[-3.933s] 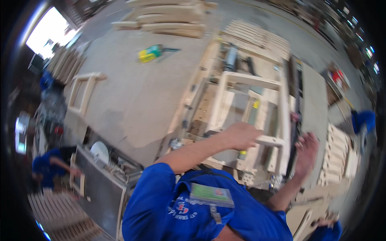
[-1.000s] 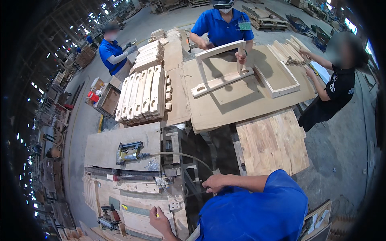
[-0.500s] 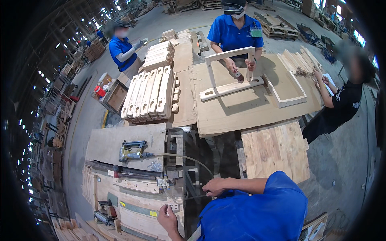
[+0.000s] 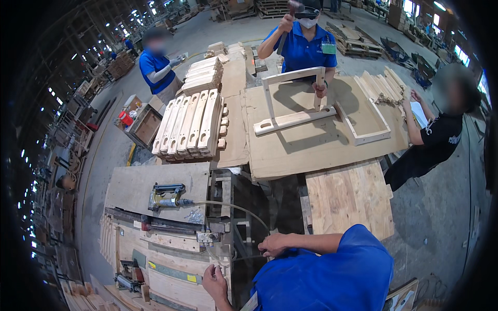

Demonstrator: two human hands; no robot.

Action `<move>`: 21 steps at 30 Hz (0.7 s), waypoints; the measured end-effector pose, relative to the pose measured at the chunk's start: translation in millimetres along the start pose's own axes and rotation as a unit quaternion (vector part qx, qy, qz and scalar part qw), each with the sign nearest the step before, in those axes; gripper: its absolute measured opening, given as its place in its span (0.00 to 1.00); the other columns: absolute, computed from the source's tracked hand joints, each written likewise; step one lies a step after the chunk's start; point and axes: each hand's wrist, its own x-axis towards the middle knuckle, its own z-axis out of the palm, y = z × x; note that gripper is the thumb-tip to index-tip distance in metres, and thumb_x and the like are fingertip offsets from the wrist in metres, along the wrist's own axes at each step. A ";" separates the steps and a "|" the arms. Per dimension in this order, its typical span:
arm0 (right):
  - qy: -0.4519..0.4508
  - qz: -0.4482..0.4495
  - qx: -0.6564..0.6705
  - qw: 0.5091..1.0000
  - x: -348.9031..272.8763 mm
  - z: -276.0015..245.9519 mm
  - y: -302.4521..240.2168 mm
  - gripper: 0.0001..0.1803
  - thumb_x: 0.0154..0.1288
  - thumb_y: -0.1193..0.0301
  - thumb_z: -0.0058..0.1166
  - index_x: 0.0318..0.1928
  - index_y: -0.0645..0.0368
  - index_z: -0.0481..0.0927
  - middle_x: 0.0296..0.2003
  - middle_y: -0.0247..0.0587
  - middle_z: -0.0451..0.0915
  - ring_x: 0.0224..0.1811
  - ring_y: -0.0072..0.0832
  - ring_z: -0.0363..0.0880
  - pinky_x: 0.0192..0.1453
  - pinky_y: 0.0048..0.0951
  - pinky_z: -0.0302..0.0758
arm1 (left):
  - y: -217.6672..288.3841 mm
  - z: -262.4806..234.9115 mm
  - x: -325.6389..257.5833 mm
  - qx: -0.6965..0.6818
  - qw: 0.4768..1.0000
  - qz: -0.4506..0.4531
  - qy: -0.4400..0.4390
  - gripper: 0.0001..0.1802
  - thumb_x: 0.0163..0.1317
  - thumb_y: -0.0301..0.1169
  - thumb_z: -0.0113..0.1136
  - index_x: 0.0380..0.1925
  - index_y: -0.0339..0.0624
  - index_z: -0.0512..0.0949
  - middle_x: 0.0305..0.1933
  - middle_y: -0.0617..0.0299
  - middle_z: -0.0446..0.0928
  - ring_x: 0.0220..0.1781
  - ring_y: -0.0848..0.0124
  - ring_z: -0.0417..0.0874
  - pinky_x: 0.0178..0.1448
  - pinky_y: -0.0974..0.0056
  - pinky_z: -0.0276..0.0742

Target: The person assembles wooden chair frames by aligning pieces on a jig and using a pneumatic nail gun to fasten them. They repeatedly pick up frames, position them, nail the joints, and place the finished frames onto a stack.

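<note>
My left hand (image 4: pixel 215 282) is at the bench's near right edge, by a wooden board (image 4: pixel 179 265). Its fingers are drawn together; whatever they may hold is too small to make out. My right hand (image 4: pixel 272 244) is curled in front of my blue shirt, close to where a thin air hose (image 4: pixel 236 207) drops toward the bench side. What its fingers close on is hidden. The hose comes from a nail gun (image 4: pixel 167 198) lying on the grey board (image 4: pixel 124 181). A metal fitting (image 4: pixel 208 237) sits at the bench edge above my left hand.
Beyond, a co-worker steadies a wooden frame (image 4: pixel 294 78) with one hand on a cardboard-covered table (image 4: pixel 321 147) and raises a hammer (image 4: pixel 295 7). Slotted wooden pieces (image 4: pixel 189 122) are stacked to the left. A plywood panel (image 4: pixel 348 197) lies right; another person holds paper there.
The co-worker across the table has swung the hammer up from the frame's base to head height. The person at right has shifted their hands. My hands stay nearly in place.
</note>
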 end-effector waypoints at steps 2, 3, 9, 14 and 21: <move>0.000 0.003 0.001 1.000 -1.3 -0.7 -0.2 0.23 0.76 0.53 0.59 0.59 0.56 0.80 0.52 0.54 0.86 0.60 0.54 0.83 0.61 0.55 0.79 | 1.5 0.4 2.3 0.002 1.000 0.005 -0.006 0.15 0.69 0.30 0.66 0.49 0.28 0.85 0.42 0.44 0.88 0.42 0.53 0.90 0.50 0.54 0.85; -0.002 0.002 0.003 1.000 -1.7 -1.3 -1.6 0.23 0.76 0.53 0.59 0.59 0.56 0.80 0.52 0.54 0.86 0.61 0.54 0.83 0.61 0.55 0.79 | 1.5 -0.2 2.8 0.005 1.000 0.007 -0.009 0.15 0.69 0.30 0.66 0.49 0.28 0.85 0.42 0.44 0.88 0.42 0.53 0.90 0.50 0.54 0.85; -0.005 0.012 0.011 1.000 -6.6 -4.1 -8.8 0.23 0.76 0.54 0.58 0.60 0.56 0.80 0.55 0.54 0.85 0.63 0.54 0.82 0.64 0.55 0.78 | -0.5 -1.6 3.4 -0.001 1.000 0.015 -0.014 0.15 0.68 0.29 0.66 0.49 0.29 0.85 0.43 0.43 0.88 0.43 0.51 0.91 0.51 0.54 0.85; 0.000 0.007 0.007 1.000 -11.0 -3.3 -12.5 0.23 0.76 0.53 0.58 0.61 0.55 0.80 0.55 0.55 0.86 0.62 0.55 0.82 0.63 0.55 0.79 | -3.2 -1.8 0.1 -0.007 1.000 0.006 -0.019 0.16 0.68 0.29 0.66 0.50 0.29 0.85 0.44 0.42 0.88 0.45 0.52 0.91 0.53 0.54 0.85; -0.005 0.004 0.004 1.000 -11.2 8.4 -11.9 0.24 0.77 0.52 0.57 0.63 0.53 0.79 0.53 0.56 0.86 0.60 0.56 0.84 0.61 0.57 0.79 | -5.0 -5.3 -11.2 0.003 0.999 0.000 -0.037 0.17 0.69 0.31 0.66 0.51 0.29 0.85 0.44 0.42 0.88 0.45 0.52 0.91 0.53 0.55 0.85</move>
